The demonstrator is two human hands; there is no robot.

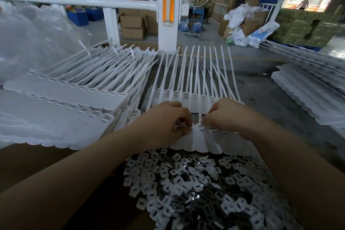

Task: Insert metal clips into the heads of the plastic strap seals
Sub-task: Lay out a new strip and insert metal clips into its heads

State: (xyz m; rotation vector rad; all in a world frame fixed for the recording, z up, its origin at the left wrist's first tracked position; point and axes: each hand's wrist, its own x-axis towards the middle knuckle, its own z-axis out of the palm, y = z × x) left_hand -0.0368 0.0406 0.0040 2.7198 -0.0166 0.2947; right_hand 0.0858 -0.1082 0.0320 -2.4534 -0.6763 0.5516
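flat white joined strap seals [200,141], slotted heads, long tails

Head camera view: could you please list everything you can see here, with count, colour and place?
Seal sheet: one, white, under both hands.
Second sheet: one, white, just beyond, straps pointing away.
Seal stacks: two, white, left and far right.
Clips: large pile, silvery, nearest the camera.
Plastic bag: clear, far left.
Post: one, white with orange reflector, centre back.
Rail: white, running left from the post.
Boxes: cardboard, brown, on the floor behind.
Left hand: pinching at the sheet's heads.
Right hand: pinching beside it.
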